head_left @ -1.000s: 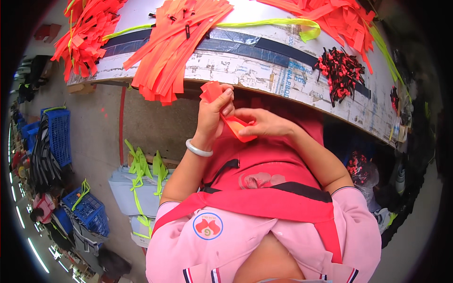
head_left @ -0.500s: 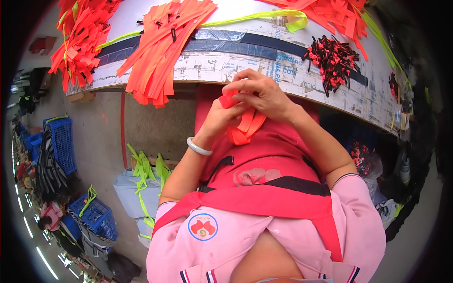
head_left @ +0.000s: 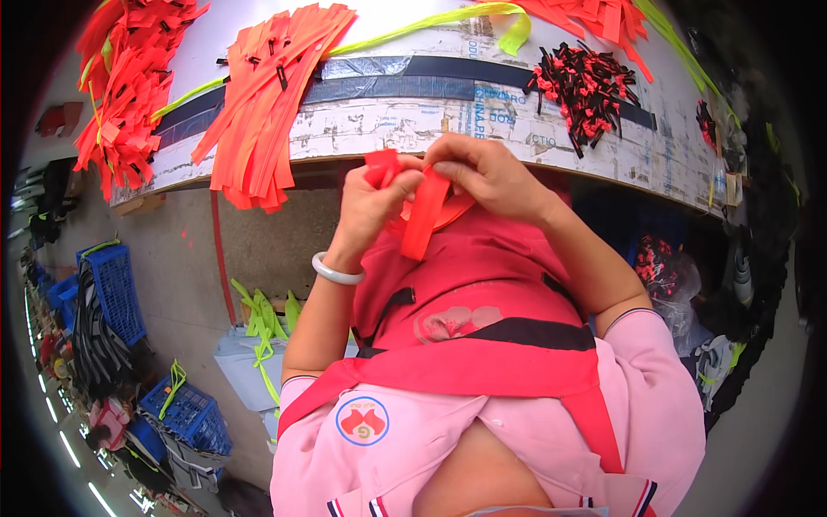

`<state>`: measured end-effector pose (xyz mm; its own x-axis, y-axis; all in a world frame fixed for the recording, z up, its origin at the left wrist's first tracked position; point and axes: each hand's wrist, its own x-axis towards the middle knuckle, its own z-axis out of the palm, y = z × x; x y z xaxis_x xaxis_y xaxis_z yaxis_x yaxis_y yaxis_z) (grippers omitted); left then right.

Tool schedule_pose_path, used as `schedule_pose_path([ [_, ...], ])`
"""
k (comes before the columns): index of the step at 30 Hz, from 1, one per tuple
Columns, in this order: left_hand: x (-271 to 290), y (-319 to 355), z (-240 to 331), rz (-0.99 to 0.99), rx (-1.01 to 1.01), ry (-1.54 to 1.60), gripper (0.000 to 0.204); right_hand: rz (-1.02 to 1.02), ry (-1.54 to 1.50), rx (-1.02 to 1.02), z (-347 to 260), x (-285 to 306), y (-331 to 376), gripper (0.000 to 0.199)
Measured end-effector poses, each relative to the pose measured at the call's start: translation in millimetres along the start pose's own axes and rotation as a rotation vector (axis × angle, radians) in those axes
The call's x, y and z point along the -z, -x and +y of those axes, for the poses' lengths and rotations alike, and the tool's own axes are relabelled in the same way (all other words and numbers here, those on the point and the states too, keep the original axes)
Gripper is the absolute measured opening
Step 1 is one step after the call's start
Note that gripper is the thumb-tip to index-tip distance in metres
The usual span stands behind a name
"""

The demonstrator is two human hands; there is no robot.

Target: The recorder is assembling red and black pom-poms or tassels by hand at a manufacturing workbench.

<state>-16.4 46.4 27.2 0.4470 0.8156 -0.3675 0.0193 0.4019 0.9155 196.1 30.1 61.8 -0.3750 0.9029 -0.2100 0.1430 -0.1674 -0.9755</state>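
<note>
Fingers of the left hand (head_left: 370, 202) are holding an orange strip (head_left: 420, 226), curled nearly into a fist; the strip is hanging between both hands before the red apron (head_left: 482, 258). The right hand (head_left: 495, 177) is pinching it, thumb and forefinger almost meeting. On the table (head_left: 413, 121), left to right: orange pile (head_left: 129, 95) lying, strip bundle (head_left: 250, 121) overhanging the front edge, black-and-red pieces (head_left: 586, 90) sitting heaped.
</note>
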Motion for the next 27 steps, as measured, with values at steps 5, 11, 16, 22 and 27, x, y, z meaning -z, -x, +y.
schedule_pose_path([
  [5, -11, 5, 9, 0.008, -0.114, -0.018, 0.012, 0.035, 0.095, 0.111, 11, -2, -2, 0.013],
  [11, -16, 2, -4, -0.003, -0.057, -0.025, 0.008, -0.057, 0.449, 0.136, 12, -1, 5, 0.017],
  [16, -20, 1, -25, -0.012, -0.068, -0.026, 0.004, 0.091, 0.440, 0.229, 42, -19, 5, 0.017],
  [22, -53, 6, -14, -0.017, -0.720, -0.546, 0.012, -0.039, -0.319, -0.284, 63, -35, 23, 0.022],
  [27, -40, 3, -15, -0.078, -0.278, -0.103, 0.006, 0.652, 0.500, 0.226, 63, 39, 34, 0.020],
])
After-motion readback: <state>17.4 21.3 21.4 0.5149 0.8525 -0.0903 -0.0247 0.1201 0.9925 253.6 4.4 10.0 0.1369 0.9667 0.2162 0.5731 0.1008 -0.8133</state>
